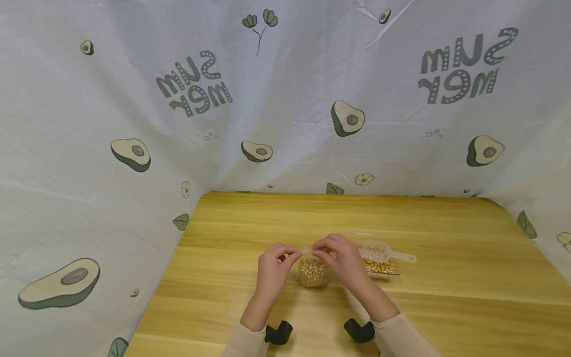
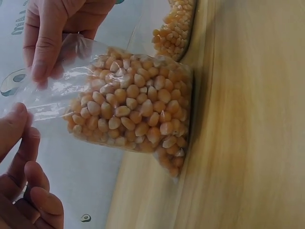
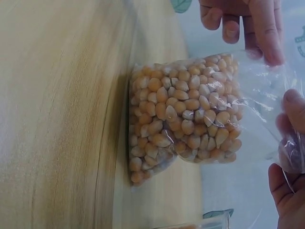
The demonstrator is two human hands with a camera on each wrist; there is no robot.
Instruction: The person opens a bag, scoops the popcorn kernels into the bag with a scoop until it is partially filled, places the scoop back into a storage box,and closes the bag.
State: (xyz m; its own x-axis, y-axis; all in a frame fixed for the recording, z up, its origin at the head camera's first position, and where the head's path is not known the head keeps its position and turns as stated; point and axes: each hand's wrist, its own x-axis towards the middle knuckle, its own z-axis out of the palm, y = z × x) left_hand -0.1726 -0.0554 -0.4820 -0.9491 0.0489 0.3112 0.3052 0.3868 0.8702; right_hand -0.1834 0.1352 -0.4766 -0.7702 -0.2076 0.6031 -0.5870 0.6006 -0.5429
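Observation:
A clear plastic bag (image 1: 314, 272) of corn kernels stands upright on the table, its lower part full and its upper part loose film. My left hand (image 1: 273, 267) pinches one side of the bag's top between thumb and index finger; in the left wrist view its other fingers (image 2: 45, 202) curl beside the film. On the opposite side, my right hand (image 1: 341, 259) pinches the top edge too, with the thumb and fingers (image 3: 295, 112) on the film in the right wrist view. The kernels (image 2: 133, 105) press against the bag's walls, and a filled bottom corner sticks out.
Just right of the bag, a clear container (image 1: 384, 274) holds more corn kernels, partly behind my right forearm. A translucent scoop (image 1: 378, 251) lies across it, handle pointing right. The wooden table (image 1: 446, 248) meets a white printed curtain (image 1: 294, 163) at the back.

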